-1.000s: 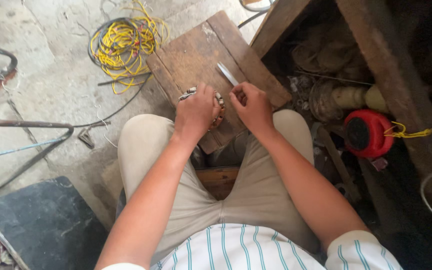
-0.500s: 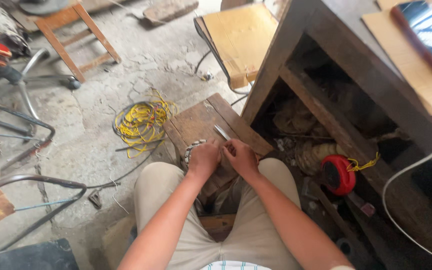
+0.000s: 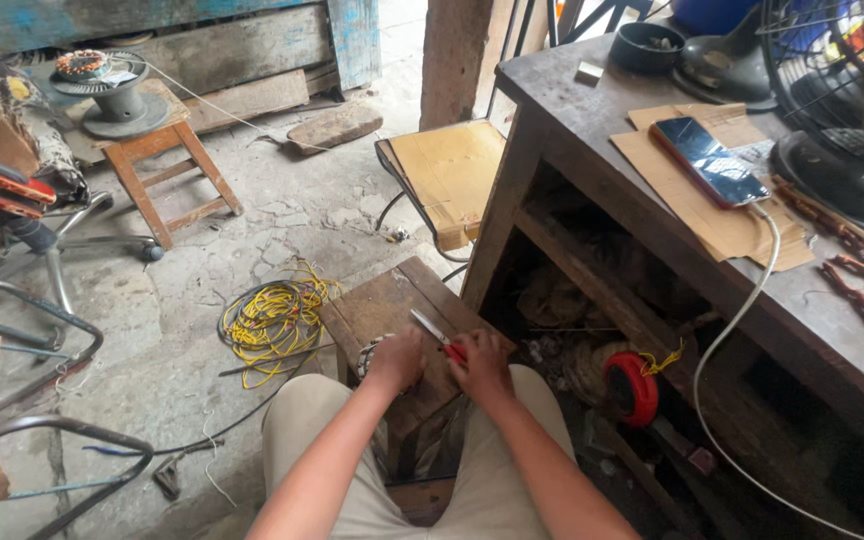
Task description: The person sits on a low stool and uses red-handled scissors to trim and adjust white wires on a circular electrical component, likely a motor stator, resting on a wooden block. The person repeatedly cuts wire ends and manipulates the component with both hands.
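Stool [image 3: 382, 310]: low, worn brown wood, scuffed flat top, standing between the person's knees.
Left hand [image 3: 397, 362]: closed around a small round metal part [image 3: 368, 356], ribbed and grey, held on the stool top.
Right hand [image 3: 482, 365]: closed on pliers [image 3: 435, 333] with red handles, steel jaws pointing up-left over the stool.
Wire coil [image 3: 274, 318]: yellow, tangled loops on the cracked concrete floor just beside the stool.

Single head view, steeply downward over lap, perhaps slightly forward.
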